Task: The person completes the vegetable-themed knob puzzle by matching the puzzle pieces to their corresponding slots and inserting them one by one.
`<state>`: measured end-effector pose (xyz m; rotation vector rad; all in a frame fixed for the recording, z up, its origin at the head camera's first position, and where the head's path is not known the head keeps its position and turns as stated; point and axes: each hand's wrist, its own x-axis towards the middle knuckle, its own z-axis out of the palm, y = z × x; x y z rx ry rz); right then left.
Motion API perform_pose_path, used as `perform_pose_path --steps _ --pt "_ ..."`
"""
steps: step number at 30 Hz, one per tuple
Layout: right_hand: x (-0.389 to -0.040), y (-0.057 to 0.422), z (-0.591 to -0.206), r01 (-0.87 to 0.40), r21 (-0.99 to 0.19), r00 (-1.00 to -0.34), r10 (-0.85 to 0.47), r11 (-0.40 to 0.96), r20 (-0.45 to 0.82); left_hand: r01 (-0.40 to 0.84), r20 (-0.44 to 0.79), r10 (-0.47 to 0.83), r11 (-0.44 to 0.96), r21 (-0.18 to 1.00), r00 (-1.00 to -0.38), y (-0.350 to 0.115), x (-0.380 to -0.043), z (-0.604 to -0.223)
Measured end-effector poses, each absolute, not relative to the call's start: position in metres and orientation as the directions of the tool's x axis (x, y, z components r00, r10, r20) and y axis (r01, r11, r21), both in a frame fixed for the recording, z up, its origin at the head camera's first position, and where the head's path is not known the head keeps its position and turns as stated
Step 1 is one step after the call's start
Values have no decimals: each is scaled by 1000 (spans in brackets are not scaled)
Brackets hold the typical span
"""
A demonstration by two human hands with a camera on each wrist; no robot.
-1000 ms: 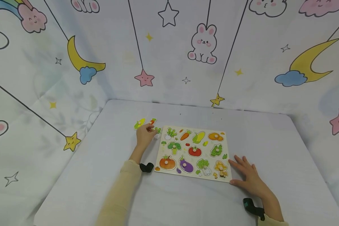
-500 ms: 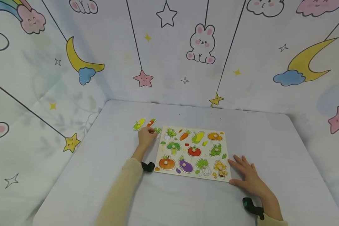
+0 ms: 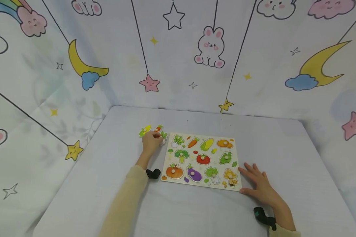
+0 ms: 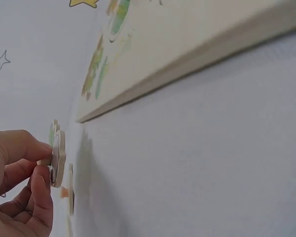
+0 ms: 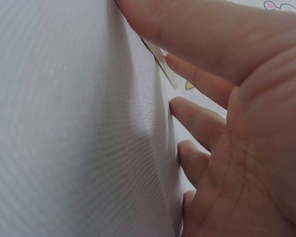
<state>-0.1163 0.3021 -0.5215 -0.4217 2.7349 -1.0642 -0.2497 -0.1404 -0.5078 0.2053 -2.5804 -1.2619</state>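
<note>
My left hand [image 3: 151, 142] pinches the small knob of a white radish puzzle piece [image 3: 163, 137] with green leaves, just left of the vegetable puzzle board [image 3: 188, 185]. In the left wrist view the radish piece stands on edge to the camera, with thumb and finger on its knob. Behind the hand lie a corn piece [image 3: 145, 130] and a carrot piece [image 3: 158, 128], both partly covered by it in the head view. At the board's right edge rests my right hand [image 3: 262, 189], fingers spread, thumb at the lower corner and index fingertip higher up.
Knobbed pieces such as the tomato [image 3: 203, 159], eggplant [image 3: 194, 173] and pumpkin [image 3: 174, 171] sit in the board. A white cloth [image 3: 195, 210] covers the table. A printed curtain [image 3: 178, 59] rises behind it.
The left fingers have come down onto the radish piece's knob and taken hold of it; the piece has shifted slightly. The right hand keeps its place at the board's edge.
</note>
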Motion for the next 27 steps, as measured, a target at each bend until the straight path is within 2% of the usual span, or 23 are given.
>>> perform_pose_path --steps 7,13,20,27 --pt "-115 303 -519 -207 -687 -946 -322 696 -41 50 143 -111 591 805 -984 -121 -253 -495" --pt "-115 301 -518 -196 -690 -947 -317 697 -51 19 64 -51 613 790 -997 -102 -254 -495" --pt "-115 300 -517 -190 -689 -948 -313 699 -57 88 105 12 641 762 -994 -93 -254 -497" --pt "-114 301 -519 -200 -692 -948 -317 694 -43 99 105 31 670 736 -994 -92 -255 -502"
